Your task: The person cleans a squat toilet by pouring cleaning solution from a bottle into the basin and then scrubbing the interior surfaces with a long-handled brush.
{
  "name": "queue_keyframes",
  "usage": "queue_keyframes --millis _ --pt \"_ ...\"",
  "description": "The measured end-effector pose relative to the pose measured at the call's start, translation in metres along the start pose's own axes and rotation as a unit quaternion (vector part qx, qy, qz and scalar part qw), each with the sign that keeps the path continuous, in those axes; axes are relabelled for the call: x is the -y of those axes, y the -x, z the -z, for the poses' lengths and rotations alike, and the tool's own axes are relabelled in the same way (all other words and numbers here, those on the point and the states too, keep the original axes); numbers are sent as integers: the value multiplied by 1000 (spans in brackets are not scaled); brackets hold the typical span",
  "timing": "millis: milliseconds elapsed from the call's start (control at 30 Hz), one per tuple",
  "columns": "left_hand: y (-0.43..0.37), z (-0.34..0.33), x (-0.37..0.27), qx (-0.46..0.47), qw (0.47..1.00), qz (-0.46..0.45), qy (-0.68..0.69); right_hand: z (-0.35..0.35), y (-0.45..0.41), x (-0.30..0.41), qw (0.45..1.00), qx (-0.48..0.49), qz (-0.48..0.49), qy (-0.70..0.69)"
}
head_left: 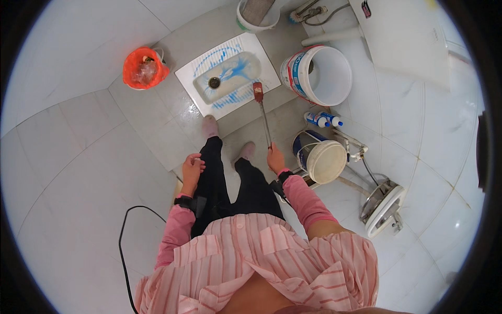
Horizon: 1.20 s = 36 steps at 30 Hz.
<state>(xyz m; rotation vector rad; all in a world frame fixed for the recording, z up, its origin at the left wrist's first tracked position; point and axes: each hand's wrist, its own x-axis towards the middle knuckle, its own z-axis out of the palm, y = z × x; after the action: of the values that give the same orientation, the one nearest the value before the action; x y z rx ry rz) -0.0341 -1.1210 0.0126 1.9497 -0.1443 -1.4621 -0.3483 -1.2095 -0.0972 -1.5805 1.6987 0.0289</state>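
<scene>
My right hand [276, 157] grips the metal handle of a brush [257, 91] with a red head, which is over the near right edge of a white squat toilet [270, 72]. Blue liquid is streaked over the toilet's ribbed footrests and in its basin, around a dark drain hole [214, 83]. What lies under the brush head is hidden. My left hand [193, 168] hangs beside my left thigh with its fingers loosely curled; I see nothing in it.
An orange-lined bin [164, 71] stands left of the toilet, a white bucket [257, 28] behind it. On the right are a large white bucket [333, 74], two blue-capped bottles [317, 119], a lidded bucket [328, 163], pipes and a washbasin [388, 212]. A raised step borders the toilet.
</scene>
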Motion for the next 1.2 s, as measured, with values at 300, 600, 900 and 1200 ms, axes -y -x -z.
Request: queue_keyframes --millis 300,600,900,1200 --pt "19 -36 51 -48 996 30 -62 -43 -53 -76 1000 20 -1 7" --pt "43 -54 95 -88 994 10 -58 -57 -13 -133 1000 16 7 -5" --pt "75 -61 145 -129 990 13 -51 -70 40 -170 996 -2 43 -78" --pt "80 -74 170 -138 990 4 -20 -41 -23 -164 1000 24 17 -9"
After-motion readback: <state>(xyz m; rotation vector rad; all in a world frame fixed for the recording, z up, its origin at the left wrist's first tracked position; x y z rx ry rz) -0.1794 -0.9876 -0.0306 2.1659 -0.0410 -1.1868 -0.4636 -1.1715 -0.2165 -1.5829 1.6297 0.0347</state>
